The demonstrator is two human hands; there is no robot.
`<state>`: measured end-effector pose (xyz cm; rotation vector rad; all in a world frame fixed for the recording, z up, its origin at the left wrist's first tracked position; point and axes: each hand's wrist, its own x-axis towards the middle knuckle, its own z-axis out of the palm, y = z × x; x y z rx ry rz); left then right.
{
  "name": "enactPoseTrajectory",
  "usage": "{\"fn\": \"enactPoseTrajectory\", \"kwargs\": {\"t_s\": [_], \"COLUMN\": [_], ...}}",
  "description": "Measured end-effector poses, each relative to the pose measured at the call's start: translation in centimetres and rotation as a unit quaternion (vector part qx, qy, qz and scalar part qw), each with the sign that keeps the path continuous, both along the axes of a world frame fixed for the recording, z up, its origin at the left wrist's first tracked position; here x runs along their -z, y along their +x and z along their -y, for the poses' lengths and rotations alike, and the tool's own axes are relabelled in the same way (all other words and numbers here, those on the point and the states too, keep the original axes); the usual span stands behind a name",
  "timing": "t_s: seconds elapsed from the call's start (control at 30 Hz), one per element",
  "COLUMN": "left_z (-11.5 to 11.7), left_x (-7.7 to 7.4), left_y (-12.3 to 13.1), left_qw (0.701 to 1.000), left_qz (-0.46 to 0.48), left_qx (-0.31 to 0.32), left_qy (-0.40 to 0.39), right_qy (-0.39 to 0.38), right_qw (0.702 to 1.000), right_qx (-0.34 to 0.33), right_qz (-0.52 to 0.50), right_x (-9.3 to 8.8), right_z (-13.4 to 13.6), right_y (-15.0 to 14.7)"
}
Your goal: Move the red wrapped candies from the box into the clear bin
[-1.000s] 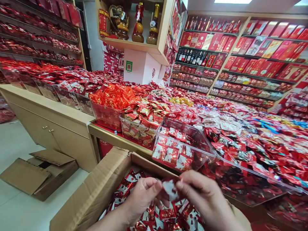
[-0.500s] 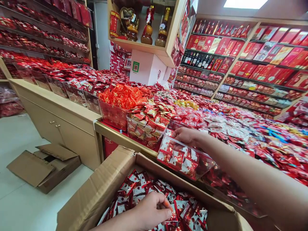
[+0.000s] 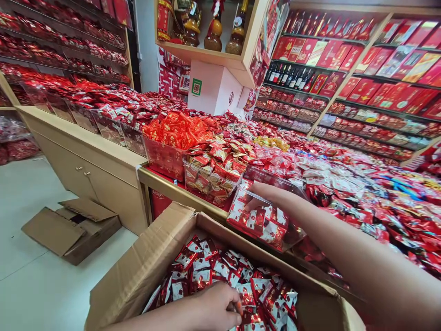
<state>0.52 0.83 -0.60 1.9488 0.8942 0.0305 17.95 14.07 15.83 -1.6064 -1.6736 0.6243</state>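
A brown cardboard box point(image 3: 138, 276) in front of me is full of small red-and-white candy packets point(image 3: 220, 271). My left hand point(image 3: 215, 307) rests down among these packets with its fingers curled; what they grip is hidden. My right hand point(image 3: 263, 195) reaches forward over a clear plastic bin point(image 3: 265, 225) at the counter's front edge. This bin holds the same kind of red-and-white packets. The right fingers point down into the bin, bent together, and I cannot see anything between them.
The counter point(image 3: 165, 186) carries more clear bins of red and gold sweets point(image 3: 213, 168) and a wide spread of red packets. Shelves of red boxes and bottles point(image 3: 344, 59) line the back wall. A flattened cardboard box point(image 3: 69, 227) lies on the white floor at left.
Earlier both hands worked one packet together above the box. Since then the right hand went out to the clear bin and the left dropped into the box. In the last half second both barely moved.
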Motion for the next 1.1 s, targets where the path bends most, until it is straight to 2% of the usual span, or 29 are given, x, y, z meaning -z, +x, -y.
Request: {"fn": "enactPoseTrajectory", "kwargs": {"t_s": [0.1, 0.2, 0.27, 0.33, 0.37, 0.4, 0.47, 0.53, 0.57, 0.63, 0.77, 0.93, 1.1], "left_z": [-0.5, -0.5, -0.2, 0.3, 0.5, 0.7, 0.9, 0.9, 0.8, 0.5, -0.3, -1.0, -1.0], "left_x": [-0.1, 0.6, 1.4, 2.2, 2.4, 2.6, 2.6, 2.3, 2.1, 1.5, 0.6, 0.5, 0.4], "left_y": [-0.7, -1.3, -1.4, -1.2, -1.1, -0.8, -0.3, 0.0, 0.0, 0.0, -0.4, -0.4, -0.4], "left_qw": [0.993, 0.985, 0.980, 0.974, 0.971, 0.969, 0.965, 0.961, 0.960, 0.959, 0.974, 0.992, 0.999], "left_qz": [-0.080, -0.119, -0.143, -0.166, -0.176, -0.183, -0.192, -0.201, -0.205, -0.207, -0.170, -0.098, -0.039], "left_qx": [0.067, 0.108, 0.132, 0.149, 0.156, 0.162, 0.174, 0.188, 0.192, 0.191, 0.146, 0.075, 0.025], "left_qy": [0.062, 0.060, 0.049, 0.038, 0.034, 0.031, 0.027, 0.021, 0.019, 0.020, 0.030, 0.015, -0.014], "right_qy": [0.001, 0.134, 0.217, 0.181, 0.120, 0.047, -0.105, -0.193, -0.214, -0.226, -0.245, -0.255, -0.255], "right_qw": [0.998, 0.979, 0.955, 0.958, 0.959, 0.956, 0.934, 0.904, 0.895, 0.888, 0.883, 0.882, 0.900], "right_qx": [0.021, 0.062, 0.038, -0.071, -0.142, -0.179, -0.193, -0.181, -0.174, -0.171, -0.176, -0.171, -0.148], "right_qz": [0.060, 0.141, 0.197, 0.209, 0.214, 0.227, 0.282, 0.335, 0.351, 0.362, 0.361, 0.357, 0.321], "right_x": [-1.8, -3.8, -3.4, -0.6, 1.7, 4.4, 10.1, 14.7, 16.3, 17.8, 17.5, 17.1, 16.8], "right_z": [1.1, 5.0, 8.9, 13.1, 14.9, 16.4, 18.3, 19.1, 19.2, 19.2, 19.2, 19.3, 19.1], "right_y": [0.1, -0.2, -0.7, -1.2, -1.4, -1.5, -1.3, -1.0, -0.9, -0.9, -1.4, -1.9, -0.9]}}
